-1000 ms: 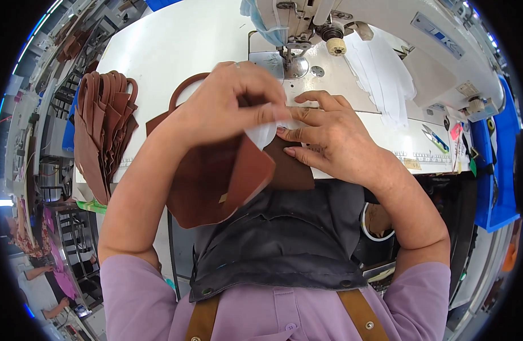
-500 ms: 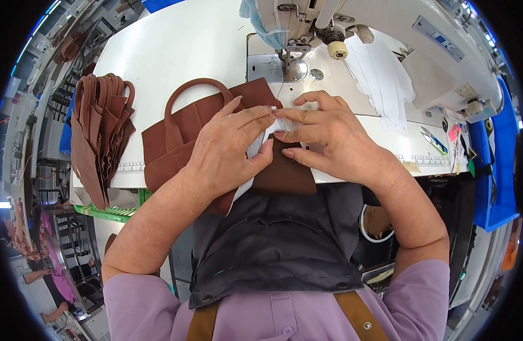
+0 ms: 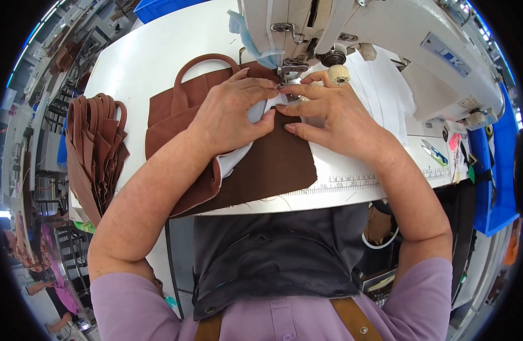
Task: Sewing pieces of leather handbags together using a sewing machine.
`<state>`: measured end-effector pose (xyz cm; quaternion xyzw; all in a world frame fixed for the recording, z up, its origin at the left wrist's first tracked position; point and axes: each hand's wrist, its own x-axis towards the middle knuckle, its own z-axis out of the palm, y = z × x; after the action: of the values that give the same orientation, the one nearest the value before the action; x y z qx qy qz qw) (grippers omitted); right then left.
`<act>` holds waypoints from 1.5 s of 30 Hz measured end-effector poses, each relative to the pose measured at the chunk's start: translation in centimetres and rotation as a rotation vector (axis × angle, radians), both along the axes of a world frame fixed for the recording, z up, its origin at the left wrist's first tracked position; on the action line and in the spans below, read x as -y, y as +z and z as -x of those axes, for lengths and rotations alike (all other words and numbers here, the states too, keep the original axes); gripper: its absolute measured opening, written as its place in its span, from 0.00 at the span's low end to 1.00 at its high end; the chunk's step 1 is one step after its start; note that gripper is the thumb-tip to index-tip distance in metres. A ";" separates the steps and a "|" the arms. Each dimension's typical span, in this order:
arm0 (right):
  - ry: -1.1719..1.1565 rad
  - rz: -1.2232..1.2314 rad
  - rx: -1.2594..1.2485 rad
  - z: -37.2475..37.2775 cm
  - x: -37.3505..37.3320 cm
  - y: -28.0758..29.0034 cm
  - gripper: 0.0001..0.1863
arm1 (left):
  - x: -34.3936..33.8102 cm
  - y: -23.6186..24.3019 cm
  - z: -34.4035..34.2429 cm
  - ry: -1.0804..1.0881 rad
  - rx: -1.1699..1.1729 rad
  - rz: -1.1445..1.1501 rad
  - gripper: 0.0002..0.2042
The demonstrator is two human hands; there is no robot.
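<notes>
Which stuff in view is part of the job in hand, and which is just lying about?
Seemingly in the job:
brown bag piece, under the left hand
white cloth
dark brown panel, at the right hand
sewing machine, close by both

Untouched, seemingly set aside:
stack of similar brown pieces
white sheets
small scissors
blue bin

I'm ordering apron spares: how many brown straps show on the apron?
2: the left brown strap at the lower left, below the apron's dark cloth; the right brown strap at the lower right, bearing a snap. Others may be hidden.
</notes>
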<state>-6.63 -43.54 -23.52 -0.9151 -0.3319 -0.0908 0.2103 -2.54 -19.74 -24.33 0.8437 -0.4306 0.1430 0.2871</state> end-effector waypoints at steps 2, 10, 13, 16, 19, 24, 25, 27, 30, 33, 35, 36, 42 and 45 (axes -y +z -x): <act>-0.020 -0.025 -0.022 -0.3 0.0 -0.2 0.16 | -0.1 -0.2 -1.0 -0.032 0.018 -0.016 0.15; -0.085 -0.055 0.065 -0.2 -0.3 -0.2 0.18 | 0.1 0.1 -2.5 -0.045 0.047 -0.032 0.16; -0.079 -0.071 0.085 -0.1 -0.5 -0.2 0.18 | -0.1 0.0 -2.7 -0.065 0.053 -0.032 0.16; -0.059 -0.082 0.027 0.1 -0.5 -0.4 0.18 | -0.2 -0.3 -2.4 -0.081 0.066 -0.018 0.16; -0.054 -0.080 0.075 0.2 -0.3 -0.5 0.18 | -0.2 -0.1 -2.2 -0.086 0.043 -0.014 0.16; -0.035 -0.085 0.048 0.2 -0.2 -0.5 0.16 | -0.4 -0.1 -2.0 -0.079 -0.034 -0.003 0.16; -0.028 -0.085 0.051 0.3 -0.2 -0.5 0.16 | -0.5 -0.1 -1.6 -0.106 0.008 -0.016 0.16; -0.020 -0.071 0.043 0.8 -0.1 -0.4 0.16 | -0.5 -0.2 -0.8 -0.132 0.023 -0.017 0.17; -0.016 -0.061 0.022 0.5 0.2 -0.5 0.15 | -0.4 -0.3 -0.7 -0.114 0.018 -0.001 0.16; -0.031 -0.057 0.002 0.2 0.4 -0.5 0.15 | -0.2 -0.2 -1.2 -0.115 0.024 -0.005 0.15; -0.044 -0.050 -0.006 0.1 0.3 -0.6 0.15 | -0.2 -0.3 -1.5 -0.105 0.021 -0.001 0.15; -0.046 -0.046 0.019 0.1 0.3 -0.6 0.16 | -0.2 -0.2 -1.5 -0.094 0.019 0.003 0.14; -0.055 -0.052 0.044 -0.1 0.2 -0.5 0.17 | -0.2 -0.3 -2.1 -0.090 -0.005 0.007 0.15; -0.057 -0.054 0.047 -0.2 0.2 -0.6 0.17 | -0.2 -0.2 -2.3 -0.096 0.012 0.003 0.16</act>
<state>-6.40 -43.74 -24.10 -0.9158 -0.3079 -0.1274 0.2243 -0.26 -19.51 -24.56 0.8207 -0.4723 0.1346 0.2921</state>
